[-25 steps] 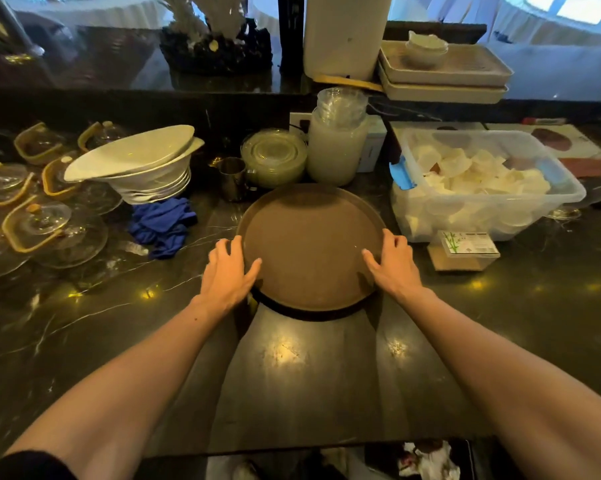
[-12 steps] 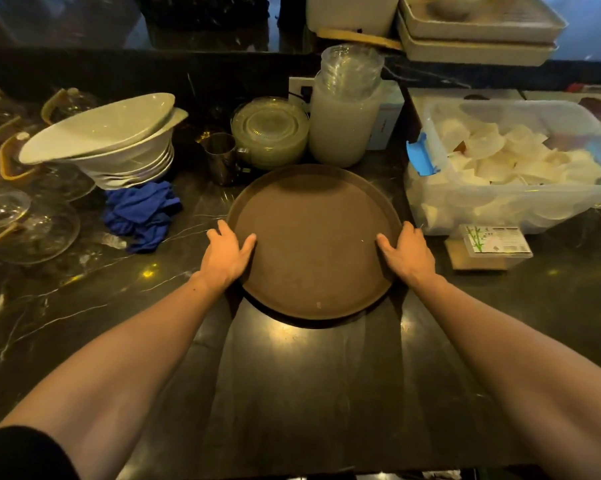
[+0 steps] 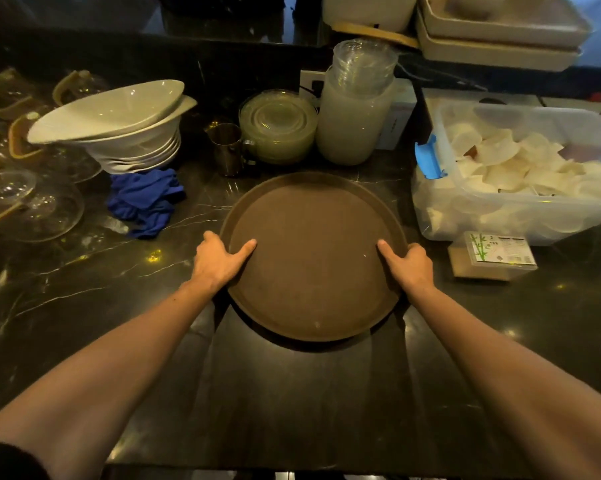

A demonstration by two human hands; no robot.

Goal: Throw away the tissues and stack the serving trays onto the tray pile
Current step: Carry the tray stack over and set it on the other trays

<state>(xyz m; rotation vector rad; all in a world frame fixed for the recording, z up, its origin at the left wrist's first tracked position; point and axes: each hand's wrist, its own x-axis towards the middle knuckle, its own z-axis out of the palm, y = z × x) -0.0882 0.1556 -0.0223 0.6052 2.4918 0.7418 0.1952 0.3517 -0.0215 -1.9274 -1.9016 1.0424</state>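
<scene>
A round brown serving tray (image 3: 313, 251) lies on the dark marble counter (image 3: 292, 393), on top of a darker round edge that shows under its near rim. My left hand (image 3: 219, 261) grips the tray's left rim, thumb lying on the tray's inside. My right hand (image 3: 410, 266) grips the right rim the same way. The tray's surface is bare. No tissues show in this view.
Stacked white bowls (image 3: 126, 129) and a blue cloth (image 3: 146, 199) lie at the left, glass lids (image 3: 25, 202) beyond them. Behind the tray stand a metal cup (image 3: 227, 147), glass plates (image 3: 278, 126) and a plastic tub (image 3: 354, 123). A clear bin (image 3: 520, 209) and small box (image 3: 493, 254) sit right.
Both hands have shifted from resting on the tray's near rim to gripping its left and right sides with thumbs inside. The camera has tilted down and moved closer.
</scene>
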